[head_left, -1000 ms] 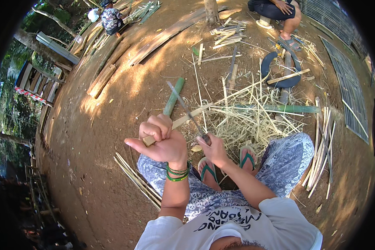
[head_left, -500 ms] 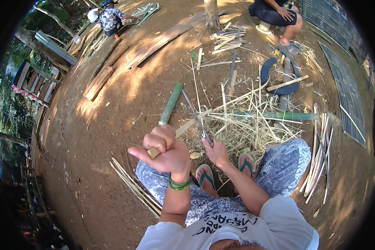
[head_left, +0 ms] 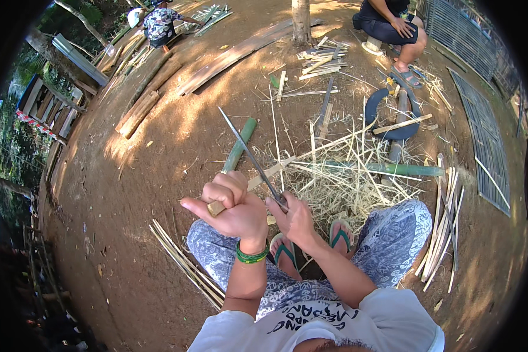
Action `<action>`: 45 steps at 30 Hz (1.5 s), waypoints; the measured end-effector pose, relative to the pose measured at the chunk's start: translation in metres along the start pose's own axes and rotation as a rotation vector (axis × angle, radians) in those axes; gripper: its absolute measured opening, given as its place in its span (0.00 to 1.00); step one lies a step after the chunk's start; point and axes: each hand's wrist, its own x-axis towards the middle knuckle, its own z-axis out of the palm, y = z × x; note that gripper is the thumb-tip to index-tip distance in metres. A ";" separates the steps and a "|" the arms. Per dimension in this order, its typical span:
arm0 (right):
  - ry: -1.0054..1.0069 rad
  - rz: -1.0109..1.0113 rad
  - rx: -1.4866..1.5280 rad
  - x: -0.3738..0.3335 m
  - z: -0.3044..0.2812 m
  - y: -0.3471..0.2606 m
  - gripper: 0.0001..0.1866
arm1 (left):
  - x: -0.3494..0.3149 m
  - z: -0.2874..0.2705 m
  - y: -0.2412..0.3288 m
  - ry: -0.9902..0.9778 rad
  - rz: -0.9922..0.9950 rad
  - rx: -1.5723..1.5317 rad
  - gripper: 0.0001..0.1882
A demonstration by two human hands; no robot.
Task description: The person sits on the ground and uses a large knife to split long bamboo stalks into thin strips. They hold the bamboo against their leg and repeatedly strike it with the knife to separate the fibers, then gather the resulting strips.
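My left hand (head_left: 234, 202) is closed around a flat bamboo strip (head_left: 258, 180). Its cut end sticks out by the thumb, while the other end reaches away to the right. In my right hand (head_left: 294, 218) is the handle of a long-bladed knife (head_left: 246, 149), whose thin blade slants up and left across the strip; whether the edge touches it I cannot tell. Just beyond my left hand lies a green bamboo piece (head_left: 240, 144) on the dirt. Pale shavings (head_left: 340, 190) are heaped beyond my sandalled feet.
Split bamboo strips (head_left: 188, 264) lie at my left, and another bundle (head_left: 442, 226) at my right. A green bamboo pole (head_left: 405, 169) crosses the shavings near a dark curved pad (head_left: 376, 108). One person (head_left: 393, 29) sits at far right; another (head_left: 160, 26) crouches at far left.
My right hand has come slightly left and nearer my left hand. The knife blade has swung leftward, its tip now farther left. My left hand still grips the strip.
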 end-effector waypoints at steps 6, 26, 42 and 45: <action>-0.057 0.429 -0.147 0.013 0.015 0.130 0.26 | 0.000 0.016 -0.004 0.028 -0.015 0.009 0.34; -0.027 0.306 0.229 -0.007 0.018 0.094 0.26 | 0.011 -0.018 0.008 -0.212 -0.060 0.061 0.31; -0.045 0.151 0.342 -0.003 0.031 0.068 0.22 | 0.020 -0.034 0.016 -0.414 -0.134 -0.002 0.27; -0.047 -0.079 0.213 -0.014 0.023 0.035 0.18 | 0.016 -0.035 0.017 -0.337 -0.094 0.000 0.26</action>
